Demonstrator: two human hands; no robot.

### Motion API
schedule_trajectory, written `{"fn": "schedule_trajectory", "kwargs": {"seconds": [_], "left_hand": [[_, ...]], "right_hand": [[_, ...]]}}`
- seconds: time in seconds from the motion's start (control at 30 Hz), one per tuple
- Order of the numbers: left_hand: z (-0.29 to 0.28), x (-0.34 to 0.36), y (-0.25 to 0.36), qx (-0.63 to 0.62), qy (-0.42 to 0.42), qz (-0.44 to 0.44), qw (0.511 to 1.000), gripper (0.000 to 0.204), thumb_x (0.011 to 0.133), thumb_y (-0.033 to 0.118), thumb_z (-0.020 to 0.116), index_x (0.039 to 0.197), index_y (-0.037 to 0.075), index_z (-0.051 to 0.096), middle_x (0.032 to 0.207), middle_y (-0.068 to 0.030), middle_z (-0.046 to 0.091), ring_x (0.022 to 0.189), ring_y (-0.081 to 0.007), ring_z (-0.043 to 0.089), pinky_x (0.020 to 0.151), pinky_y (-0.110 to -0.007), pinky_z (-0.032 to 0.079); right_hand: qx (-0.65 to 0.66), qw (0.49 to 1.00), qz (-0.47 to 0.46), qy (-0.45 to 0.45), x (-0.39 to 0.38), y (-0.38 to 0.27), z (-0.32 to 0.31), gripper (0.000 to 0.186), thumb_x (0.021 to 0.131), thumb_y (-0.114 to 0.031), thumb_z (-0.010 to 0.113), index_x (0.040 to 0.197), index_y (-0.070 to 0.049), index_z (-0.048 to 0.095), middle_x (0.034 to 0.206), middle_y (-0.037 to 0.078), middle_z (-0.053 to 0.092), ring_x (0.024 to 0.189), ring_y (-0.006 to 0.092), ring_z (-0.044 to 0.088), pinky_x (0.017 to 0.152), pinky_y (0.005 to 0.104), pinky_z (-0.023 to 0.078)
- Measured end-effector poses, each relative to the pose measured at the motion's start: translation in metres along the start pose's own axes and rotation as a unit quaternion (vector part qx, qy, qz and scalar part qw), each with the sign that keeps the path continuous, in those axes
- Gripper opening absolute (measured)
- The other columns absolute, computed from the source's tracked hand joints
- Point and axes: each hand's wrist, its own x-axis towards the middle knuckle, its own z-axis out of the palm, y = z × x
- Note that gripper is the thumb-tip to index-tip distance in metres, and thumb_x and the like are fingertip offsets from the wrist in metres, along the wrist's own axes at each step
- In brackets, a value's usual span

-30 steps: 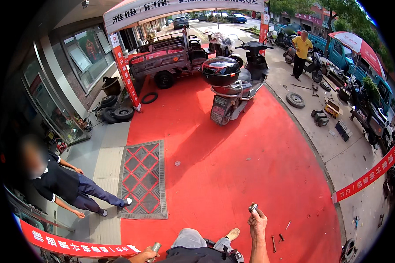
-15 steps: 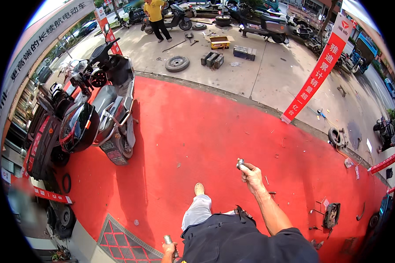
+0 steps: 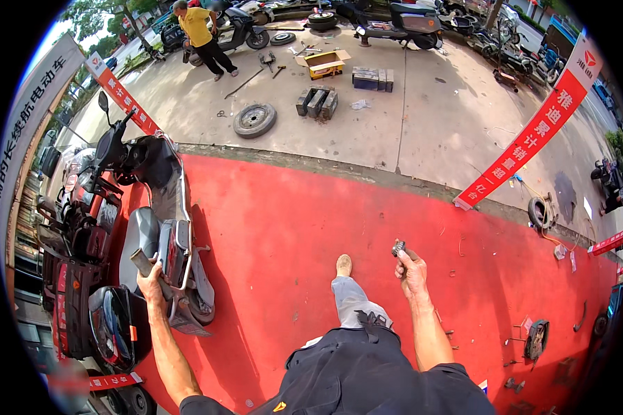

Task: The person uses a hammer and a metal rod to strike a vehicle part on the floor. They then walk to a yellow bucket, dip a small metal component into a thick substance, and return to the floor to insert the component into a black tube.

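Observation:
My left hand (image 3: 150, 282) is closed around a grey, tube-like metal piece (image 3: 141, 262), which passes through the fist and looks like a short pipe. In the picture it overlaps the grey seat of a parked scooter (image 3: 160, 238); whether it touches cannot be told. Out ahead to the right, my right hand (image 3: 412, 270) pinches a small dark metal part (image 3: 399, 247) with a ridged edge, perhaps a small gear. The fingers hide part of it. Below both hands lies a red carpet (image 3: 311, 277), and one shoe (image 3: 344, 264) of mine steps forward on it.
Beyond the carpet's edge, a wheel (image 3: 255, 120), dark battery-like blocks (image 3: 317, 102) and an open yellow carton (image 3: 323, 65) lie on concrete. A person in a yellow shirt (image 3: 197, 29) stands at far left. A red banner post (image 3: 526, 138) rises at right; loose parts (image 3: 535, 339) lie beyond my right arm.
I have walked forward, so the scooter, wheel and carton appear nearer. My left hand has risen from low beside my body to beside the scooter, still with the metal piece.

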Motion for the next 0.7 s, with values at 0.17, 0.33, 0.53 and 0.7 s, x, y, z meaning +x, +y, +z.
{"fn": "schedule_trajectory", "kwargs": {"seconds": [0.17,0.33,0.53,0.7], "left_hand": [[0.117,0.077,-0.025,0.088,-0.07,-0.12,0.986,0.03,0.087,0.022,0.084,0.099,0.004,0.063,0.07,-0.0036,0.061,0.05,-0.0163,0.058,0.046,-0.031,0.049],[0.266,0.141,-0.052,0.167,-0.181,-0.157,0.956,0.03,0.078,0.015,0.085,0.097,0.002,0.065,0.078,-0.0032,0.065,0.067,-0.0131,0.061,0.063,-0.033,0.051],[0.531,0.321,0.001,0.289,-0.31,0.111,0.899,0.035,0.078,0.016,0.081,0.108,0.005,0.069,0.093,-0.0206,0.073,0.089,-0.0386,0.072,0.077,-0.047,0.055],[0.744,0.42,0.105,0.28,-0.344,0.405,0.799,0.035,0.08,0.011,0.078,0.113,0.008,0.068,0.097,-0.017,0.073,0.09,-0.0398,0.071,0.076,-0.047,0.056]], "right_hand": [[0.028,1.0,-0.005,-0.011,0.171,-0.047,0.104,0.028,0.096,-0.014,0.076,0.121,-0.002,0.072,0.074,-0.003,0.058,0.057,0.007,0.051,0.05,0.0245,0.042],[-0.018,0.998,-0.059,-0.019,0.307,-0.13,0.191,0.024,0.096,-0.014,0.077,0.116,-0.001,0.073,0.078,-0.002,0.062,0.059,0.0073,0.054,0.05,0.0249,0.044],[-0.091,0.987,-0.126,-0.052,0.495,-0.193,0.279,0.032,0.093,-0.016,0.081,0.119,0.001,0.074,0.075,-0.003,0.061,0.058,0.0061,0.051,0.051,0.0238,0.04],[-0.057,0.986,-0.091,-0.125,0.599,-0.225,0.37,0.032,0.093,-0.016,0.081,0.12,0.001,0.074,0.076,-0.001,0.062,0.061,0.0065,0.051,0.053,0.0234,0.04]]}}
